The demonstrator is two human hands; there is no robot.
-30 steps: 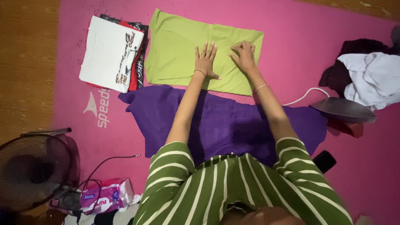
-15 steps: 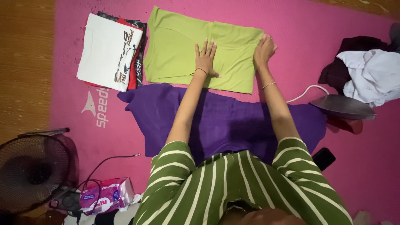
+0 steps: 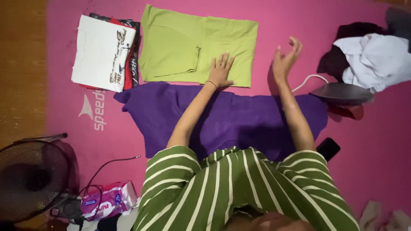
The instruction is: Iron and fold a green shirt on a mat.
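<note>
A lime green garment [image 3: 180,47] lies folded flat on the pink mat [image 3: 282,21], beyond a spread purple cloth [image 3: 239,119]. My left hand [image 3: 221,70] rests palm down on the green garment's near right part, fingers spread. My right hand [image 3: 284,60] is lifted above the mat just right of the garment, fingers apart and holding nothing. A small folded flap lies on the garment to the left of my left hand.
A stack of folded shirts with a white one on top [image 3: 102,53] lies left of the green garment. An iron [image 3: 342,93] with a white cord sits at right, near a pile of white and dark clothes [image 3: 372,60]. A fan [image 3: 32,179], a pink packet [image 3: 109,201] and a black phone [image 3: 328,149] are nearby.
My right hand let go of the garment's right edge and rose off to the right. The green garment now looks narrower, with a flap folded inward. My left hand stayed pressed on it.
</note>
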